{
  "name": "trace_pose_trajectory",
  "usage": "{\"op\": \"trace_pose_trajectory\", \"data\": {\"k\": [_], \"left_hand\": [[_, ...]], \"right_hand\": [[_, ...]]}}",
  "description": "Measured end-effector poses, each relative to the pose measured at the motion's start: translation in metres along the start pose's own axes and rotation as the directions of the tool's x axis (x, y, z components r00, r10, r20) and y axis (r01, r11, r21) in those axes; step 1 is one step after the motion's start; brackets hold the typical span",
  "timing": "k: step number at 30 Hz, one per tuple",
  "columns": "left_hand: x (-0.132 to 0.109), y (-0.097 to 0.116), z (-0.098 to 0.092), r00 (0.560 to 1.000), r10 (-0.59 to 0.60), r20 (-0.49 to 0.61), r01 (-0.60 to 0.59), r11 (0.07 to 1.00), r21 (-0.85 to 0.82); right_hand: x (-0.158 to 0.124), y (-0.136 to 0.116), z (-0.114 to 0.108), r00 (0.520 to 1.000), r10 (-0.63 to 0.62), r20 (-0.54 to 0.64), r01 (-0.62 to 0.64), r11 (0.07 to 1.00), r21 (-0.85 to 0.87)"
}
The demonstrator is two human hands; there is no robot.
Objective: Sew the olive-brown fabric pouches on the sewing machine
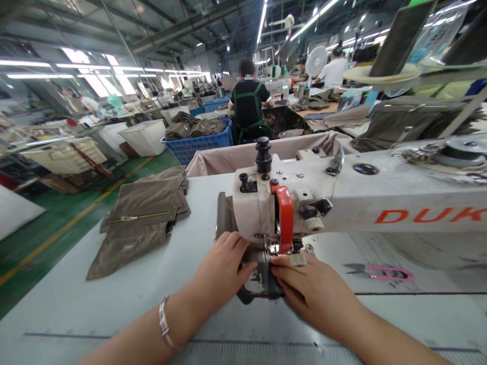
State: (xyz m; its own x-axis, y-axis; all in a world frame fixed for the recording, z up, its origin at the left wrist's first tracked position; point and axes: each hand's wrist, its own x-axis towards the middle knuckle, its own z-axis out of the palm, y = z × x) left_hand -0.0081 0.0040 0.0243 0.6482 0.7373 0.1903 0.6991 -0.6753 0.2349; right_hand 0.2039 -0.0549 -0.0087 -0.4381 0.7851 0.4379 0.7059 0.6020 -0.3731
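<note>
A white sewing machine (pixel 342 197) with red lettering and an orange-red guard stretches across the pale table (pixel 114 304). Under its needle lies a small dark fabric piece (pixel 261 284). My left hand (pixel 222 266), a silver bracelet on its wrist, rests flat on the left side of that piece beside the machine head. My right hand (pixel 308 289) presses on its right side just below the needle, with a taped fingertip close to the presser foot. Both hands hold the fabric down with fingers laid flat.
A stack of olive-brown zippered fabric pieces (pixel 142 218) lies at the table's left. Pink-handled thread snips (pixel 380 272) lie to the right under the machine arm. Behind are a cloth-lined bin (pixel 228 157), a blue basket (pixel 198 144) of fabric and other people at workstations.
</note>
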Motion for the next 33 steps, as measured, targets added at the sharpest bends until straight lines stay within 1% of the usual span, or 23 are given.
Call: {"op": "trace_pose_trajectory", "data": {"k": [1,2,4,5,7,9,14,15,17,19,21,24,27,30,33], "left_hand": [[-0.010,0.007,-0.004,0.997,-0.059,0.043,0.059,0.998,-0.009],[-0.019,0.015,-0.007,0.992,-0.074,0.101,0.078,0.996,-0.034],[-0.036,0.029,-0.012,0.982,-0.024,0.188,0.044,0.994,-0.101],[-0.042,0.033,-0.013,0.979,0.010,0.204,0.017,0.992,-0.129],[-0.050,0.038,-0.011,0.982,0.055,0.181,-0.024,0.985,-0.169],[-0.054,0.038,-0.006,0.988,0.075,0.136,-0.045,0.976,-0.211],[-0.058,0.036,0.005,0.997,0.071,0.024,-0.061,0.954,-0.295],[-0.059,0.036,0.006,0.998,0.071,0.002,-0.067,0.954,-0.291],[-0.059,0.036,0.006,0.995,0.095,-0.028,-0.099,0.961,-0.259],[-0.058,0.035,0.005,0.990,0.141,-0.028,-0.144,0.965,-0.219],[-0.057,0.036,0.003,0.981,0.191,-0.007,-0.189,0.964,-0.188],[-0.056,0.038,0.005,0.973,0.229,0.001,-0.226,0.961,-0.158],[-0.056,0.045,0.012,0.968,0.242,-0.067,-0.248,0.963,-0.104],[-0.054,0.051,0.019,0.950,0.282,-0.131,-0.287,0.958,-0.021],[-0.053,0.053,0.019,0.954,0.276,-0.121,-0.281,0.959,-0.030]], "right_hand": [[-0.001,0.000,0.000,1.000,-0.008,-0.003,0.008,1.000,0.005],[-0.003,0.001,0.000,1.000,-0.016,-0.002,0.016,1.000,0.006],[-0.005,0.002,0.000,1.000,-0.025,0.014,0.025,1.000,0.000],[-0.006,0.002,0.000,0.999,-0.026,0.026,0.026,1.000,-0.004],[-0.008,0.003,0.000,0.998,-0.034,0.043,0.034,0.999,-0.013],[-0.008,0.004,-0.001,0.997,-0.046,0.058,0.047,0.999,-0.013],[-0.006,0.003,-0.005,0.998,-0.043,0.049,0.043,0.999,0.000],[-0.006,0.003,-0.005,0.998,-0.041,0.056,0.042,0.999,-0.010],[-0.005,0.001,-0.007,0.993,-0.044,0.106,0.047,0.999,-0.026],[-0.004,-0.001,-0.007,0.985,-0.057,0.166,0.060,0.998,-0.016],[-0.004,-0.002,-0.006,0.981,-0.061,0.184,0.061,0.998,0.008],[-0.006,-0.003,-0.005,0.987,-0.031,0.155,0.031,1.000,0.003],[-0.008,-0.004,-0.005,0.987,-0.045,0.152,0.053,0.997,-0.049],[-0.007,-0.003,-0.006,0.989,-0.083,0.123,0.091,0.994,-0.064],[-0.006,-0.002,-0.007,0.995,-0.079,0.068,0.081,0.996,-0.024]]}}
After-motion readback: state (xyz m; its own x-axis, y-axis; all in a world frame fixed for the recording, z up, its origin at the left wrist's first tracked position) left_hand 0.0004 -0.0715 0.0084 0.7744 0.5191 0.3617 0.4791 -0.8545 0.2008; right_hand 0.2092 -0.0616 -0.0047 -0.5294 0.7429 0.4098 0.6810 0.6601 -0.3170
